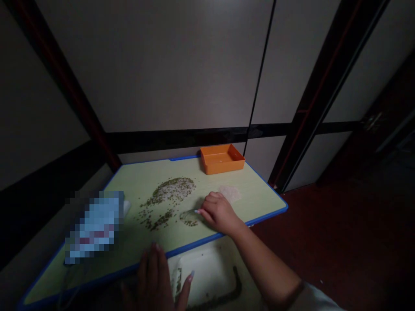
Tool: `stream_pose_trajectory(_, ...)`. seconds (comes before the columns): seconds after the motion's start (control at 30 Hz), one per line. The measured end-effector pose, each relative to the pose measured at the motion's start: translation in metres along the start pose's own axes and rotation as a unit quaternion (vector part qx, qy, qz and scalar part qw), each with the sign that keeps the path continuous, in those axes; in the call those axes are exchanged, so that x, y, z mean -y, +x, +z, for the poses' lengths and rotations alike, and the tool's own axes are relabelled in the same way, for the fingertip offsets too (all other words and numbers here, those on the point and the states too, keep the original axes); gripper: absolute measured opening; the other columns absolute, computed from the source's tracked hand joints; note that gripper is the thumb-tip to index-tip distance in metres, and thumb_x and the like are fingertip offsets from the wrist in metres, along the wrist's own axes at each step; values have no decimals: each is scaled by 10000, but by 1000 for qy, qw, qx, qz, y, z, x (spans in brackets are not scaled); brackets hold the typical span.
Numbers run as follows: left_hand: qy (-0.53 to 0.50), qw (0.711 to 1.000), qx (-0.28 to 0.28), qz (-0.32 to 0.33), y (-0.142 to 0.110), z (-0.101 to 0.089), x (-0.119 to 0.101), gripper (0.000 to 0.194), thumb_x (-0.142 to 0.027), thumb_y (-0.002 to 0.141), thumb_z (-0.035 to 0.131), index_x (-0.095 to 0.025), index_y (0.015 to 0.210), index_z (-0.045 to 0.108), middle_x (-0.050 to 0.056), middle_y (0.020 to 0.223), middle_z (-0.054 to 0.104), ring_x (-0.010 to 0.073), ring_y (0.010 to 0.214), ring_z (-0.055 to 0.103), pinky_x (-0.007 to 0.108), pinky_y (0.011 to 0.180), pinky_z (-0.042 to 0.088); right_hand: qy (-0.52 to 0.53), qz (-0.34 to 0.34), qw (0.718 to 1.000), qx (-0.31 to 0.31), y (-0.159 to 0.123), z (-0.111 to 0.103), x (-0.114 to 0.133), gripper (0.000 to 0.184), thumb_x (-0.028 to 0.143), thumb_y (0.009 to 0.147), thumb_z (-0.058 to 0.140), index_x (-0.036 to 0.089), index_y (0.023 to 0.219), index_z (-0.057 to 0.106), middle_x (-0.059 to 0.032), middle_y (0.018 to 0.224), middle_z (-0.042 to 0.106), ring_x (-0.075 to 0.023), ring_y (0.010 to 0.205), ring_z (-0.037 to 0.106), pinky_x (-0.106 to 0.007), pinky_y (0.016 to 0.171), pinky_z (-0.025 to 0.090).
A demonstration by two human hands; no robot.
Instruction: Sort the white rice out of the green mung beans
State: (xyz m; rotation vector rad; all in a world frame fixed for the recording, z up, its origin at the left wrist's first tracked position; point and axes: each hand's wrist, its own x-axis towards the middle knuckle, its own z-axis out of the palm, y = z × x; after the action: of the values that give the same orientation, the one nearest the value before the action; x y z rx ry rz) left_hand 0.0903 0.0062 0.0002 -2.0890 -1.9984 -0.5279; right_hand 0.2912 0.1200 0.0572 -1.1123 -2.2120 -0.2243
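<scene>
My right hand (218, 211) is closed over the table, its thumb and fingers pinching the edge of a clear, round-rimmed thing (185, 215); its exact kind is too dim to make out. Small green beans show in and around that rim. Left of it spreads a pile of green beans mixed with white grains (175, 189), with loose beans trailing toward me. A separate pale heap of rice-like grains (230, 193) lies just beyond my right hand. My left hand (157, 278) is open at the table's near edge, fingers stretched and thumb apart, beside a white tray (207, 268).
The yellow-green table (129, 177) has a raised blue edge. At its far side stands an orange open box (223, 166). A pixelated light-blue item (97, 226) rests on the left. Dark beans line the white tray below the table. Panelled doors rise behind.
</scene>
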Motion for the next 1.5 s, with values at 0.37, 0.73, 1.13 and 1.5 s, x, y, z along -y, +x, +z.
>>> stream_pose_trajectory(0.37,-36,999,16,-15,0,-8,-5,688,-424,883,285,-58,1461,213,201,1522,347,303,1453,199,651,1138,140,55,-21,998,-8,-2,-3,-1,319,332,961,467,174,709,582,-43,697,564,-171,728,463,-296,698,357)
stream_pose_trajectory(0.73,-34,999,15,-10,0,-4,-1,690,-433,877,289,-51,1450,247,205,1512,364,314,1443,222,647,1137,144,103,65,993,-9,-1,-9,-6,241,248,953,444,177,759,567,-54,795,548,-184,809,461,-311,751,387)
stream_pose_trajectory(1.13,-30,999,12,-3,-2,-2,0,710,-446,877,281,-61,1468,194,196,1528,332,296,1459,183,618,1153,124,99,96,990,42,-3,-6,-12,206,258,946,503,169,795,612,-58,878,570,-182,871,468,-321,816,377)
stream_pose_trajectory(1.5,-31,999,16,-8,-2,-5,0,710,-450,875,278,-54,1461,213,205,1525,336,308,1449,209,622,1138,168,91,100,990,40,-2,-8,-11,201,249,942,508,168,793,615,-61,864,572,-187,864,477,-321,800,382)
